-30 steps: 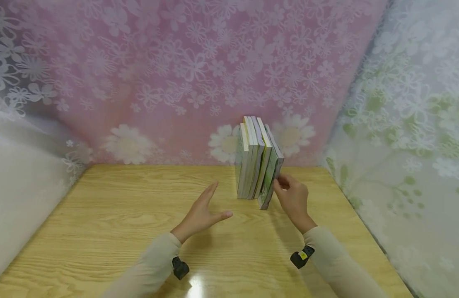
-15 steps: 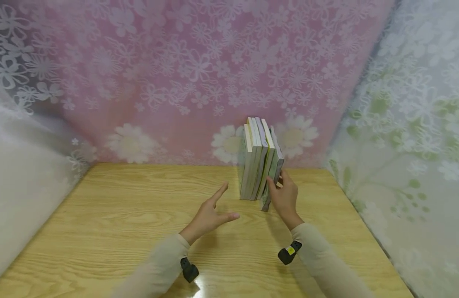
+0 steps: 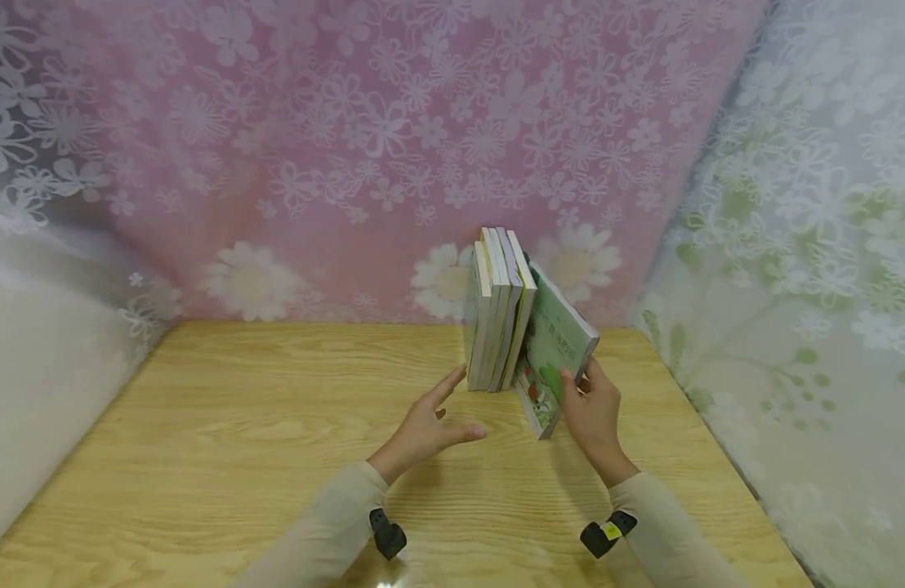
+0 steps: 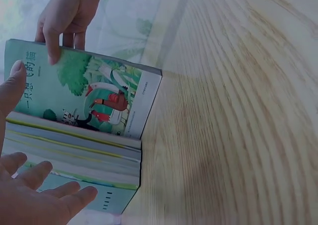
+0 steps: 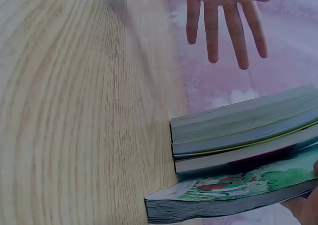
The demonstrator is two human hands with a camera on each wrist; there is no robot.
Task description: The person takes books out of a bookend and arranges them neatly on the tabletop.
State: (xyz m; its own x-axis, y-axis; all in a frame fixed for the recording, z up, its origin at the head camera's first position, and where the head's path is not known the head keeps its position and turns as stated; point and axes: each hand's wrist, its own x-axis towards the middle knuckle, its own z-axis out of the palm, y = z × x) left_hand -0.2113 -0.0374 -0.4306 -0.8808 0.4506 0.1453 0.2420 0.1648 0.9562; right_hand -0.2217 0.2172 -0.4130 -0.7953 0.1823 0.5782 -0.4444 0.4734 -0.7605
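A green illustrated book [image 3: 557, 343] stands upright, angled away from the right side of a row of books [image 3: 497, 318]. My right hand [image 3: 594, 416] pinches its near edge, thumb on the front cover; the cover's picture of a tree and animals shows in the left wrist view [image 4: 94, 91]. Fingers spread, my left hand [image 3: 423, 429] hovers just left of and in front of the row, holding nothing. In the right wrist view that left hand [image 5: 226, 16] shows straight fingers, apart from the books. Most of the right hand is outside the right wrist view.
The row stands on a wooden table [image 3: 276, 408], close to a pink flowered cloth backdrop [image 3: 335, 163]. White floral curtains hang at the left and at the right [image 3: 805, 269]. Each wrist wears a small black camera [image 3: 608, 532].
The right hand has taken hold of the rightmost book and swung its near edge out to the right, exposing the cover. The left hand has moved slightly right, nearer the row.
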